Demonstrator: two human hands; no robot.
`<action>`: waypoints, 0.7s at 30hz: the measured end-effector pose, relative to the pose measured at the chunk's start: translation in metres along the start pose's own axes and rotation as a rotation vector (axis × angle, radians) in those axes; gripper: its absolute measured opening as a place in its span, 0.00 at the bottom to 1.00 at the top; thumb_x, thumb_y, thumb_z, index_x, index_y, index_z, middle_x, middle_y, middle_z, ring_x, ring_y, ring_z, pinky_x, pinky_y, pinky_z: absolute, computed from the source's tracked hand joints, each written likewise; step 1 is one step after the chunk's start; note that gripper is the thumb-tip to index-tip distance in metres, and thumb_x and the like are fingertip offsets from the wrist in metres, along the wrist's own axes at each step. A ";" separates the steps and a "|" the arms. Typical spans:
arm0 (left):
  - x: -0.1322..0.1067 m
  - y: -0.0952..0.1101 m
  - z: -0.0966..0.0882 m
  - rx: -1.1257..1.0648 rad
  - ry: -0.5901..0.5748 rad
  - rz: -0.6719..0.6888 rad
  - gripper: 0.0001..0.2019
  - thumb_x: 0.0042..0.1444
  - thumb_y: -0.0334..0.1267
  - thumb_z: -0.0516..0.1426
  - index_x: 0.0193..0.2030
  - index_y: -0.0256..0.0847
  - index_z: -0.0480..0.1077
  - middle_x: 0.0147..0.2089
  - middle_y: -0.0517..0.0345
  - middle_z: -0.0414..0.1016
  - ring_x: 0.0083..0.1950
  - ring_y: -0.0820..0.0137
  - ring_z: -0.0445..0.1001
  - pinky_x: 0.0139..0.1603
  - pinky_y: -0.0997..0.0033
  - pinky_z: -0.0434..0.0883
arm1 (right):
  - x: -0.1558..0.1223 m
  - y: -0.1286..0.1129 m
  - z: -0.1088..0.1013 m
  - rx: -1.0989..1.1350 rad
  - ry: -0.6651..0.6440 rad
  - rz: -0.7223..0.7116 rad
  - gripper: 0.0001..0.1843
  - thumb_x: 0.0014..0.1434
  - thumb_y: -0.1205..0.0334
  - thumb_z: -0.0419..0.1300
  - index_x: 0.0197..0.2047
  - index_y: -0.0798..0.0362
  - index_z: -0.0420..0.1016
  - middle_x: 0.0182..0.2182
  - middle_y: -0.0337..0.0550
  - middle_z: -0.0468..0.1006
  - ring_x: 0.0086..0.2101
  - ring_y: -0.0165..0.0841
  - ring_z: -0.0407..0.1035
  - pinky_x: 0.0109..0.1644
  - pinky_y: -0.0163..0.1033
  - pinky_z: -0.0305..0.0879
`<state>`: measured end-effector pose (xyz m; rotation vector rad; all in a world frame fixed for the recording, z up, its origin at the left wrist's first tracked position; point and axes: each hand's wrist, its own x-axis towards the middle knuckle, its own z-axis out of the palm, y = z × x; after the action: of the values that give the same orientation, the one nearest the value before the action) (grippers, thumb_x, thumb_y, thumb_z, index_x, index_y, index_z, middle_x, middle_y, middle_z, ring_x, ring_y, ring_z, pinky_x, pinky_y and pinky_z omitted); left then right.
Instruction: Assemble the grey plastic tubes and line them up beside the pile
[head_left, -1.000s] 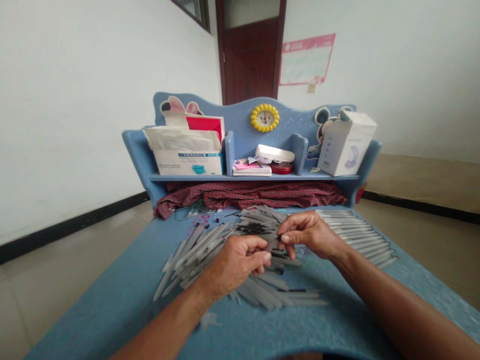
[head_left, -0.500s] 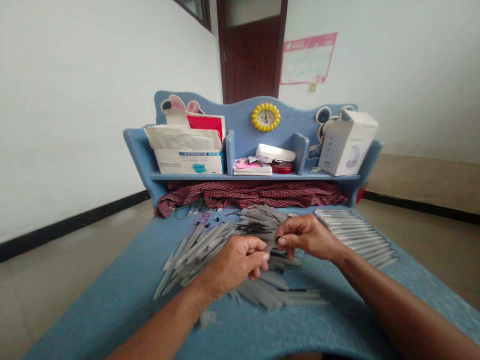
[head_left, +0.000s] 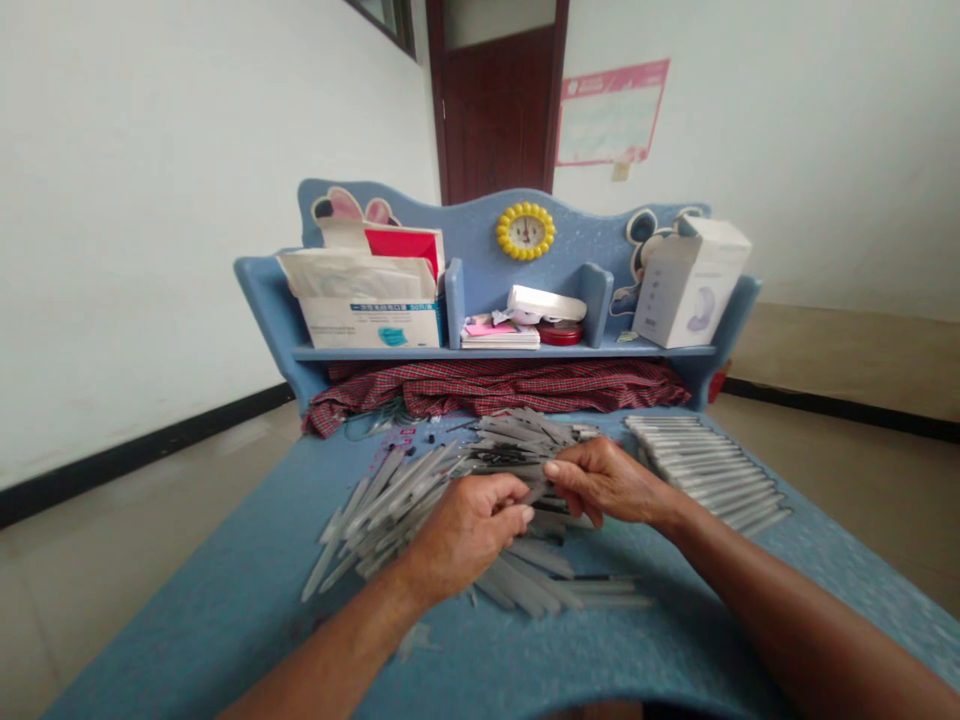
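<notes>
A loose heap of grey translucent pen barrels (head_left: 397, 495) lies across the middle of the blue desk (head_left: 225, 610). My left hand (head_left: 469, 525) is curled over the heap, its fingertips pinching one grey barrel. My right hand (head_left: 604, 480) meets it from the right, fingers closed round the same small piece just above the pile. Thin dark pen parts (head_left: 506, 458) lie behind the hands. More barrels (head_left: 540, 585) lie scattered near my left wrist.
A neat row of grey pens (head_left: 709, 470) lies at the right of the desk. A red checked cloth (head_left: 502, 385) lies under the blue shelf (head_left: 495, 352), which holds paper boxes (head_left: 367, 300), a white box (head_left: 690, 285) and a yellow clock (head_left: 525, 232). A brown door (head_left: 495, 110) stands behind.
My right hand has dropped lower and its fingers have flattened toward the pile. The left hand has hardly moved. The camera shifted slightly.
</notes>
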<state>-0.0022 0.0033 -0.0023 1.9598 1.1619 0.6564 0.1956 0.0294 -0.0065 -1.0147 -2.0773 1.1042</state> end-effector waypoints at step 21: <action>0.000 0.001 -0.002 0.018 -0.020 -0.009 0.07 0.51 0.37 0.51 0.27 0.38 0.67 0.22 0.66 0.64 0.24 0.75 0.64 0.25 0.76 0.59 | 0.000 0.001 -0.002 0.081 -0.054 0.009 0.22 0.57 0.46 0.52 0.23 0.56 0.63 0.16 0.37 0.69 0.13 0.24 0.63 0.16 0.27 0.55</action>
<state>-0.0027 0.0039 0.0000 1.9707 1.1679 0.6223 0.1981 0.0306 -0.0066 -0.9657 -2.0546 1.2223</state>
